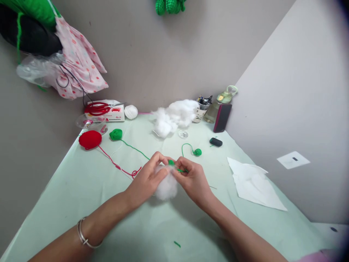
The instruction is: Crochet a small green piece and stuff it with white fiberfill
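My left hand (152,174) is closed at the middle of the table, its thumb and fingers pinching the top of a tuft of white stuffing (167,186). Close beside it, my right hand (191,176) is closed too, fingertips at a small green crocheted piece (171,162) between the hands. Green yarn runs by the right fingertips. The tuft hangs below the fingers, and part of it is hidden by them. Behind the right hand lies a small green crocheted ball (197,152) with a curved yarn tail.
Red yarn (90,140), green yarn (116,134) and white yarn (131,112) sit at the left. Red scissors (98,108) rest on a box. A stuffing pile (177,114), bottle (212,111) and phone (223,118) stand behind. White sheets (253,183) lie right.
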Available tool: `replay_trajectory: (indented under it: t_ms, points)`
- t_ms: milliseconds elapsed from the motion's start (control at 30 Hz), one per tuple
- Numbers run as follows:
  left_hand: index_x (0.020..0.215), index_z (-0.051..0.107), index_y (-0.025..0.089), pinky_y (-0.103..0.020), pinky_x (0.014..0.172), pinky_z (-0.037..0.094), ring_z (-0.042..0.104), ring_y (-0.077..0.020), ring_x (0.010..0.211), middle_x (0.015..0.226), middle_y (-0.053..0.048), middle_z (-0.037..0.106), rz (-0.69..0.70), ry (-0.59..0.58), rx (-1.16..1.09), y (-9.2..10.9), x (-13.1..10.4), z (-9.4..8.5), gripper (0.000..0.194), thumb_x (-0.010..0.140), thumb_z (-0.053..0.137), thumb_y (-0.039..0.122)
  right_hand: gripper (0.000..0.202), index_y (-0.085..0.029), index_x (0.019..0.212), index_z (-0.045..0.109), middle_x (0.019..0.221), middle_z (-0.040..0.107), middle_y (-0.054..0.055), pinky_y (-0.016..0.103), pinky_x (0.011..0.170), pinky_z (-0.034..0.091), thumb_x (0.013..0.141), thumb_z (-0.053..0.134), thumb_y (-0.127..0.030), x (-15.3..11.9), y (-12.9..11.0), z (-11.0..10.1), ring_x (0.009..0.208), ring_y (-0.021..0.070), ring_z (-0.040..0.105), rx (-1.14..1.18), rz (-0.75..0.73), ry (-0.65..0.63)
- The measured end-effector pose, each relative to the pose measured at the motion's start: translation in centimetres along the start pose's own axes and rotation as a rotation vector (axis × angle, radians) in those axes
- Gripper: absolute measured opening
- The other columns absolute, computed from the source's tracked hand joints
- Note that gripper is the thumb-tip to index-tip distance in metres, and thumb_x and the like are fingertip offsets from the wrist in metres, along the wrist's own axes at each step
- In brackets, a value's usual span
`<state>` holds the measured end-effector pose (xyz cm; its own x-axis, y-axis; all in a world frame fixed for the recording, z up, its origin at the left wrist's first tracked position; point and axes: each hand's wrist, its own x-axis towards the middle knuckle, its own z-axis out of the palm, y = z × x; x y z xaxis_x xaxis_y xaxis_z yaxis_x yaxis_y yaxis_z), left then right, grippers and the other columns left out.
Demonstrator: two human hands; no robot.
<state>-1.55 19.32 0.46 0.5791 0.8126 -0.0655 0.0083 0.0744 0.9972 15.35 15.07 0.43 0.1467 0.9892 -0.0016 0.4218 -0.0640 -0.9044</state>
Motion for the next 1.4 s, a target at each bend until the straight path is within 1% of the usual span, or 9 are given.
replay_trajectory:
  t_ms: [100, 200, 400, 567, 700, 933, 1100, 1233, 1400]
  points:
    - [0.09, 0.05, 0.022, -0.028, 0.073, 0.046, 0.063, -0.016, 0.088, 0.128, -0.006, 0.068, -0.027, -0.03, -0.041, 0.2, 0.1, -0.6, 0.024, 0.098, 0.061, 0.043, 0.026, -0.023, 0.064, 0.038, 0.062, 0.032, -0.007, 0.028, 0.054, 0.019, 0.076, 0.06, -0.029, 0.1, -0.1, -0.4, 0.057, 0.0093, 0.025, -0.013, 0.004, -0.012]
    - [0.09, 0.05, 0.023, -0.028, 0.07, 0.046, 0.064, -0.0163, 0.085, 0.119, -0.005, 0.07, -0.041, -0.063, -0.07, -0.4, 0.3, -0.9, 0.025, 0.09, 0.069, 0.038, 0.027, -0.023, 0.067, 0.042, 0.065, 0.032, -0.007, 0.027, 0.056, 0.023, 0.081, 0.063, -0.033, 0.0, -0.7, -1.1, 0.061, 0.0102, 0.028, 0.055, 0.014, -0.125]
    - [0.08, 0.041, 0.024, -0.03, 0.076, 0.043, 0.056, -0.0177, 0.081, 0.086, 0.002, 0.064, 0.006, 0.223, 0.171, -1.3, 0.7, 0.0, 0.022, 0.079, 0.063, 0.025, 0.01, -0.023, 0.081, 0.048, 0.069, 0.029, -0.008, 0.026, 0.058, 0.025, 0.084, 0.057, -0.027, -0.6, -1.9, -1.5, 0.063, 0.0108, 0.027, 0.08, 0.01, -0.355]
    - [0.082, 0.043, 0.024, -0.026, 0.057, 0.037, 0.043, -0.0126, 0.062, 0.071, 0.006, 0.047, -0.063, 0.153, 0.099, -1.0, 0.3, 0.6, 0.02, 0.088, 0.058, 0.035, 0.013, -0.023, 0.076, 0.045, 0.068, 0.035, -0.007, 0.027, 0.058, 0.023, 0.081, 0.056, -0.025, -0.6, -0.8, -0.4, 0.062, 0.0103, 0.028, -0.073, -0.07, -0.165]
    - [0.096, 0.046, 0.025, -0.023, 0.054, 0.036, 0.041, -0.0087, 0.057, 0.079, 0.007, 0.049, -0.071, 0.013, -0.056, -0.5, 0.0, 0.5, 0.022, 0.097, 0.059, 0.043, 0.02, -0.023, 0.069, 0.044, 0.065, 0.036, -0.007, 0.027, 0.057, 0.023, 0.079, 0.06, -0.029, 0.0, -0.1, -0.5, 0.06, 0.0099, 0.029, 0.02, -0.016, -0.044]
    - [0.092, 0.046, 0.023, -0.022, 0.057, 0.04, 0.051, -0.0092, 0.063, 0.084, 0.005, 0.059, -0.079, 0.001, -0.077, -0.6, 0.1, -0.2, 0.034, 0.091, 0.071, 0.045, 0.021, -0.021, 0.079, 0.057, 0.07, 0.044, -0.005, 0.028, 0.062, 0.031, 0.092, 0.058, -0.037, 0.1, -1.2, -2.5, 0.067, 0.012, 0.039, 0.146, -0.007, -0.256]
    - [0.088, 0.045, 0.024, -0.021, 0.052, 0.034, 0.039, -0.0093, 0.056, 0.067, 0.009, 0.045, -0.064, 0.201, 0.028, -1.3, 0.2, 0.2, 0.024, 0.086, 0.066, 0.034, 0.009, -0.023, 0.081, 0.049, 0.072, 0.036, -0.006, 0.027, 0.062, 0.028, 0.086, 0.056, -0.022, -0.9, -1.7, -1.8, 0.067, 0.0116, 0.033, 0.041, -0.066, -0.343]
    - [0.087, 0.044, 0.024, -0.021, 0.048, 0.031, 0.036, -0.0098, 0.052, 0.061, 0.01, 0.041, -0.115, 0.167, 0.013, -1.3, 0.2, 0.6, 0.019, 0.087, 0.061, 0.032, 0.012, -0.023, 0.076, 0.043, 0.07, 0.036, -0.006, 0.028, 0.061, 0.026, 0.08, 0.054, -0.019, -0.9, -0.9, -0.6, 0.066, 0.0114, 0.031, -0.087, -0.125, -0.241]
    - [0.094, 0.051, 0.024, -0.022, 0.049, 0.032, 0.039, -0.0095, 0.054, 0.066, 0.008, 0.047, -0.088, 0.063, -0.126, -0.4, -0.2, 0.6, 0.029, 0.099, 0.056, 0.052, 0.019, -0.023, 0.066, 0.042, 0.063, 0.032, -0.007, 0.028, 0.056, 0.022, 0.077, 0.058, -0.026, 0.0, -0.1, -0.9, 0.061, 0.0099, 0.026, 0.062, -0.035, -0.078]
